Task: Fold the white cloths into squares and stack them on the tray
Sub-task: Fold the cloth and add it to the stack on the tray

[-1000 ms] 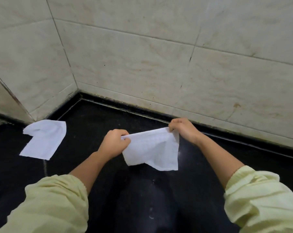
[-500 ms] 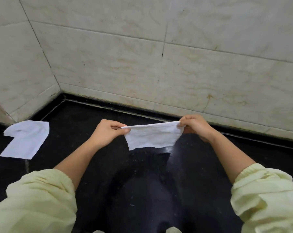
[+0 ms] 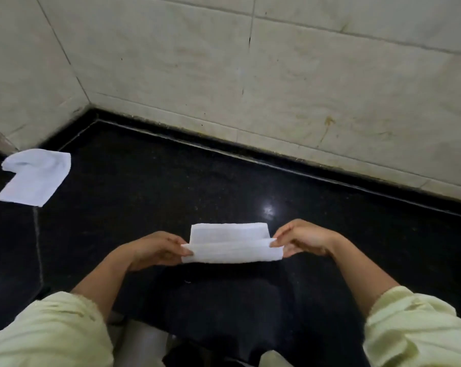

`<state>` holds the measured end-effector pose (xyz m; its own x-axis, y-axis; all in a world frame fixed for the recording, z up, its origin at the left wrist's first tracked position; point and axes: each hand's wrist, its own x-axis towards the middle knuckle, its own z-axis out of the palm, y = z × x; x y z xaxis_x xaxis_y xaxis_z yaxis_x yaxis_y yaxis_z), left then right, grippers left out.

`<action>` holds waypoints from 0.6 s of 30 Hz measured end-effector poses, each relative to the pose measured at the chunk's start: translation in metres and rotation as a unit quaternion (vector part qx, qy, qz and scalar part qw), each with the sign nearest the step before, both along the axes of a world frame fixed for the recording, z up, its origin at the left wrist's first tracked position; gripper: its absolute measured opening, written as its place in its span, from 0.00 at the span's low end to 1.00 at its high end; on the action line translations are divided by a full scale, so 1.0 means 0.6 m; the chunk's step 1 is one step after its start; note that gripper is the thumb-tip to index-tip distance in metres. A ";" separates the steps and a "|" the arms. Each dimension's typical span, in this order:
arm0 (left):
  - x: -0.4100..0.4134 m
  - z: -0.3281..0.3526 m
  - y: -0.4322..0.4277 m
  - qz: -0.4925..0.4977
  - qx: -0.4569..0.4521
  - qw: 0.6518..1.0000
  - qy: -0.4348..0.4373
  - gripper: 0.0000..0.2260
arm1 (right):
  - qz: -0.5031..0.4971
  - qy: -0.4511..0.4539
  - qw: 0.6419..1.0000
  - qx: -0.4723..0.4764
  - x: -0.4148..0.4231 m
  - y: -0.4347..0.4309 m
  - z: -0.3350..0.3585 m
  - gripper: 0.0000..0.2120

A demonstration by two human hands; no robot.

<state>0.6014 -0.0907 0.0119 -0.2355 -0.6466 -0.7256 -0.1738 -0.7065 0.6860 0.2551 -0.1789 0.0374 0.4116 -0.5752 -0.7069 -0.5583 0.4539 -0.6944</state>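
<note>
Head view, looking down at a glossy black stone tabletop [image 3: 150, 186] set into a corner of cream tiled wall [image 3: 303, 88].

Main item: a white cloth folded into a long rectangle [image 3: 230, 246], lying in front of the person, near the middle of the view. It shows two layers: a shorter upper flap on the far side, and a wider band on the near side that sticks out past the flap at both ends. Long edges run left to right. Whether it rests fully flat on the stone or is lifted slightly, cannot tell.

Left hand [image 3: 155, 250]: at the cloth's left end, fingers closed in a pinch on the near band's corner, thumb on top.

Right hand [image 3: 300, 239]: at the cloth's right end, fingertips pinching the corner where flap and band meet, the other fingers curled underneath.

Both forearms bare; pale yellow-green sleeves [image 3: 420, 329] pushed up, at the bottom corners of the view.

Second item: a loose white cloth, partly folded [image 3: 34, 177], lying flat on the tabletop at far left, close to the wall corner and well apart from the hands. Its top edge is rumpled.

A bright light reflection [image 3: 268, 210] sits on the stone just beyond the held cloth.
</note>
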 end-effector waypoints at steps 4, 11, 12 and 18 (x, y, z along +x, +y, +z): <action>-0.025 -0.033 0.035 0.002 0.048 0.999 -0.022 0.07 | 0.053 0.057 0.997 0.018 -0.011 0.032 -0.044 0.02; -0.052 -0.048 0.033 0.065 0.022 0.993 -0.100 0.05 | 0.044 0.080 0.996 -0.026 -0.015 0.028 -0.079 0.05; -0.053 -0.048 0.028 0.072 0.015 0.991 -0.109 0.05 | 0.029 0.074 0.996 -0.032 -0.015 0.023 -0.081 0.06; -0.066 -0.056 -0.010 0.141 -0.040 0.980 -0.138 0.06 | -0.076 0.054 0.989 -0.113 0.002 -0.009 -0.096 0.05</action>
<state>0.5618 -0.0966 -0.0219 0.1585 -0.7156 -0.6803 -0.1666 -0.6985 0.6959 0.2561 -0.1840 -0.0204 0.2365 -0.7735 -0.5880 -0.5723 0.3781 -0.7277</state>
